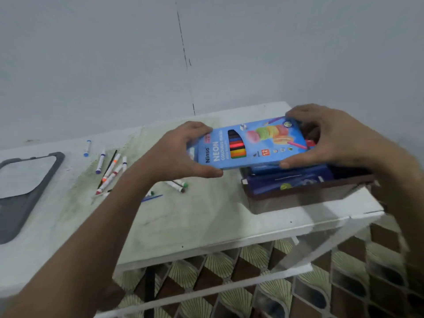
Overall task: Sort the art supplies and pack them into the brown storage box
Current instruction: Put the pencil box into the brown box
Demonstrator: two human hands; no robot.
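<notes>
A blue pack of neon coloured pencils [251, 144] is held flat between both hands, partly above the brown storage box [305, 191] at the table's right end. My left hand [183, 152] grips its left end, thumb underneath. My right hand [330, 136] grips its right end. Dark blue packs [289, 180] lie inside the box. Several loose markers [111, 171] lie scattered on the table to the left, with two more markers [177, 185] near my left forearm.
The white, green-stained table [206, 216] stands against a pale wall. A grey-framed board [23, 182] lies at the table's left end. A single blue-capped marker [87, 148] lies apart near the wall. Patterned floor tiles show below the table's front edge.
</notes>
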